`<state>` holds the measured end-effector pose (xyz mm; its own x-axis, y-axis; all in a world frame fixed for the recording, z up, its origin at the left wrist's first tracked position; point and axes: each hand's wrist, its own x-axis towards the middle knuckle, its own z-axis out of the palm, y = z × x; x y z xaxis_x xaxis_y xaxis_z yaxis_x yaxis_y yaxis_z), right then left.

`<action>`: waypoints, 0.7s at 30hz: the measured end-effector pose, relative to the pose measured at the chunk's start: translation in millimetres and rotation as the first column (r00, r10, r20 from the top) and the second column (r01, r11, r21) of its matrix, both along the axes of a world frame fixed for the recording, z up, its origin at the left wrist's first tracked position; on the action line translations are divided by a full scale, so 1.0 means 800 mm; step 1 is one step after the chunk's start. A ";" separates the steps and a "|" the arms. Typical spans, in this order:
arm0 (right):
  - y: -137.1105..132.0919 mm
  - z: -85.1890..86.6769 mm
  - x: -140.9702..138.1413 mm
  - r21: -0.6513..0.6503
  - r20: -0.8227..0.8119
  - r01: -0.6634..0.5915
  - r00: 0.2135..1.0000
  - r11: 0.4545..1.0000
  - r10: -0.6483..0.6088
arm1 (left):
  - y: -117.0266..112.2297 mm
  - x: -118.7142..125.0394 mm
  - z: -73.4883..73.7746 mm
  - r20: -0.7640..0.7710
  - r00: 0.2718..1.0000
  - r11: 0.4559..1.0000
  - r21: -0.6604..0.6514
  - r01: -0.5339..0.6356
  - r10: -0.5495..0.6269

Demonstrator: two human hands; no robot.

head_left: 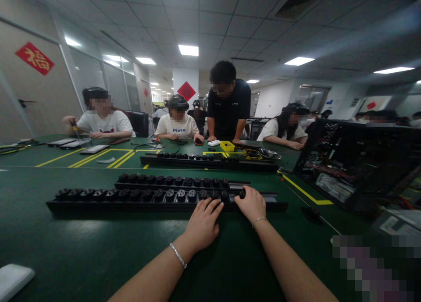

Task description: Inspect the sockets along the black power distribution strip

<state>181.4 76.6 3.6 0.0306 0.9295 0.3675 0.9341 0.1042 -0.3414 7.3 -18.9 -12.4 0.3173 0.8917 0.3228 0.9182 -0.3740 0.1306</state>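
A long black rail (131, 207) lies across the table in front of me, with a row of round black socket-like modules (158, 195) in its channel. My left hand (203, 223) rests its spread fingertips on the modules near the row's right end. Just right of it, my right hand (252, 205) pinches one round black module (242, 193) at the channel, apart from the row. A bare stretch of channel shows beyond my right hand. Directly behind lies a second black rail (240, 185) with a similar row. My fingers partly hide the modules beneath them.
Farther back is another loaded black rail (210, 163). An open computer case (320, 161) stands at right. Across the green table (98, 249), several people sit and one person in black leans over. A yellow bin (227, 146) and a metal dish (271, 154) lie near them.
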 end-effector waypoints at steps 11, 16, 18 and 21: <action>-0.001 -0.002 0.004 0.017 0.009 0.001 1.000 1.000 -0.002 | 0.001 0.000 -0.003 0.008 1.000 1.000 0.015 0.002 -0.002; 0.003 -0.002 0.006 0.003 0.008 0.000 1.000 1.000 -0.001 | 0.002 -0.001 -0.003 0.024 1.000 1.000 0.014 0.006 -0.006; 0.004 -0.002 0.008 -0.002 0.010 -0.005 1.000 1.000 0.005 | 0.002 -0.001 -0.003 0.025 1.000 1.000 0.016 0.006 -0.006; 0.004 -0.002 0.010 -0.002 0.013 -0.005 1.000 1.000 0.005 | 0.002 -0.001 -0.003 0.027 1.000 1.000 0.020 0.006 -0.007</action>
